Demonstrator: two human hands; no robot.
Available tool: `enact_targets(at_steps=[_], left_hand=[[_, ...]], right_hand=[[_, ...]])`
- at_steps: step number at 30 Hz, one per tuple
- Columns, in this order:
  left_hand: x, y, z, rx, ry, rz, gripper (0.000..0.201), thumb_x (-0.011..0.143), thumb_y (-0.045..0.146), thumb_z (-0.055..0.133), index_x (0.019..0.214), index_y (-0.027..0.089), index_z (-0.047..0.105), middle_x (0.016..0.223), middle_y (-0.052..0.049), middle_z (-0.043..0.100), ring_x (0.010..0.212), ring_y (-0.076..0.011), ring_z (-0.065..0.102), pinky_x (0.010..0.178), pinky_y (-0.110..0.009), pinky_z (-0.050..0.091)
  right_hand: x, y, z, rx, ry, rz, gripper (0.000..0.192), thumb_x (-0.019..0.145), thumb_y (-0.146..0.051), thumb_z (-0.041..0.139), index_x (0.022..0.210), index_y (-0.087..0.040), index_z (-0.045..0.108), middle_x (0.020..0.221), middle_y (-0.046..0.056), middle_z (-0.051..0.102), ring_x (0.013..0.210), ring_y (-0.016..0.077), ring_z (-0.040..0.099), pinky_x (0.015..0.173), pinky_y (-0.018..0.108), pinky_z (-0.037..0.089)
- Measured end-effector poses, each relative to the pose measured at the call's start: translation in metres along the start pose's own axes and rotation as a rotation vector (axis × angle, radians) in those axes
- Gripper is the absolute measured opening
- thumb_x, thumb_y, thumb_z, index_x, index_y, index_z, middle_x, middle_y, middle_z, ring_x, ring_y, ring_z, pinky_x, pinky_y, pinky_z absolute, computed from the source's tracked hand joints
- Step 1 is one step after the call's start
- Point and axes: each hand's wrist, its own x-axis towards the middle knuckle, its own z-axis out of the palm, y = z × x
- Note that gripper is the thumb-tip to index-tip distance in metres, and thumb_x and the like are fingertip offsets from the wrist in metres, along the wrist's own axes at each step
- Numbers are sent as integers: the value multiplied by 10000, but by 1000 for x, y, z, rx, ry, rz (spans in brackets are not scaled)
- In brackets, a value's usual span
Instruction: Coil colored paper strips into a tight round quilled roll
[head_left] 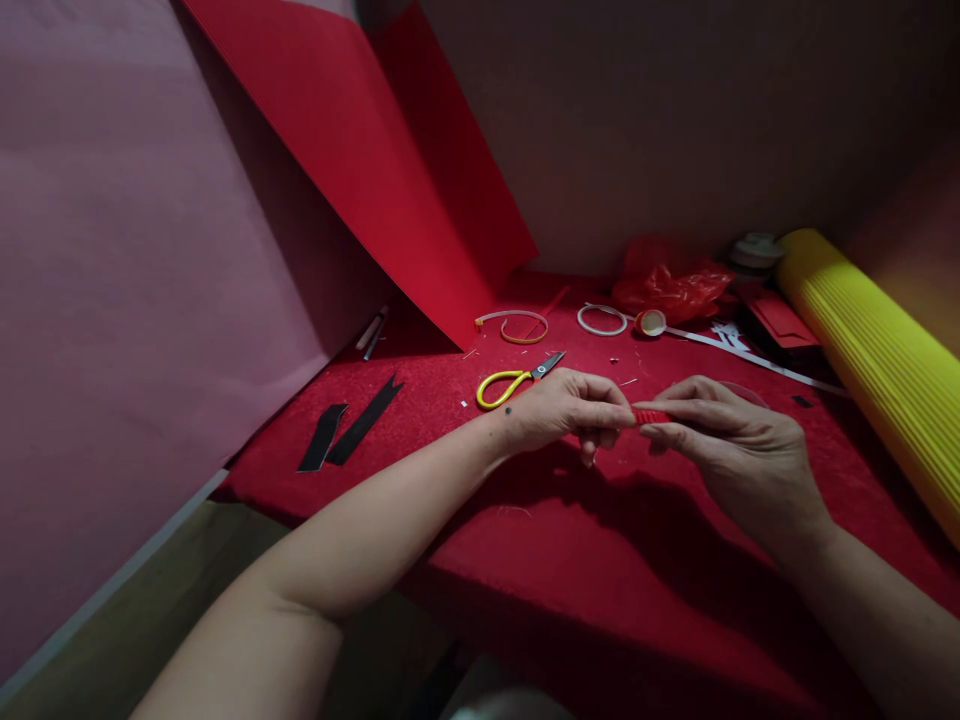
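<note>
Wall: a pinkish wall (112, 300) fills the 9 o'clock side of the view.
Black strips: two black strips (349, 432) lie on the red table cover (637, 560), at about 9 o'clock from the hands and well apart from them.
Red sheet: a large red sheet (390, 170) leans against the walls at 11 o'clock, its lower edge resting on the table cover.
Scissors: yellow-handled scissors (517, 380) lie just beyond the left wrist, blades pointing toward 2 o'clock.
Rings: an orange ring (523, 328) and a white ring (601, 320) lie at 12 o'clock, near each other.
Left hand: the left hand (562, 408) has its fingertips pinched narrowly on the left end of a small red ribbed piece (651, 416).
Red ribbed piece: it sits between the two hands, held a little above the table cover at the centre of the view.
Right hand: the right hand (720, 435) pinches the piece's right end between thumb and forefinger, the other fingers curled loosely.
Red bag: a crumpled red plastic bag (671, 285) lies at 1 o'clock.
Yellow roll: a ribbed yellow roll (877, 360) lies along the 3 o'clock edge.
</note>
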Motion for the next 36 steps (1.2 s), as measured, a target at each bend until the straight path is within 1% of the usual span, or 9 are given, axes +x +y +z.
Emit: enact_targets(at_steps=[6,11,14,19,24,26,28,33,36], left_hand=[[1,-2,0,-44,9,44,100,754,212,648,755,128,594,573,35,577,415,-63,522,427,-205,471],[2,-5,1,-89,16,43,151,736,225,671,833,117,631,602,31,590,424,-68,533,443,-223,481],[3,-6,3,-112,24,35,154,743,244,663,809,106,642,607,17,606,430,-64,524,460,-228,481],[3,-6,6,-168,-17,39,171,774,275,636,778,104,637,632,-4,626,448,-61,528,444,-211,474],[3,-6,8,-205,28,34,185,754,291,662,757,111,622,579,23,587,408,-52,506,390,-186,439],[3,-5,8,-186,47,37,192,757,301,658,743,115,615,565,30,573,404,-54,507,383,-187,441],[3,-4,7,-147,60,36,181,767,297,644,751,119,614,570,33,570,415,-58,520,385,-188,451],[4,-4,9,131,150,-42,155,757,265,646,723,126,588,517,53,530,377,-63,498,337,-180,420],[5,-6,12,281,201,-103,167,769,261,629,684,134,562,492,59,506,374,-63,491,316,-165,387]], right_hand=[[-2,-6,3,37,34,-9,118,743,-226,716,845,-279,740,788,9,603,692,135,557,590,259,467],[-3,-4,5,120,53,54,120,709,-210,739,814,-269,743,819,17,600,678,129,546,531,238,455],[-4,-2,6,184,76,108,130,702,-204,740,822,-254,741,849,29,588,659,125,530,489,228,436],[-2,-4,11,295,113,161,116,688,-205,741,797,-244,738,889,32,562,650,116,511,498,235,442],[0,-5,13,342,111,180,106,675,-239,748,781,-248,740,905,38,554,647,122,530,510,254,466],[1,-4,10,291,97,144,97,696,-252,734,793,-258,736,901,34,566,650,128,549,525,262,479],[3,-1,6,161,63,72,100,733,-260,706,829,-268,730,881,27,584,663,136,568,548,264,487],[7,9,-4,-426,-92,-225,107,810,-271,621,839,-249,721,780,37,631,650,154,594,576,268,469],[8,13,-3,-577,-165,-315,150,845,-282,578,814,-248,721,748,39,662,613,152,608,550,258,463]])
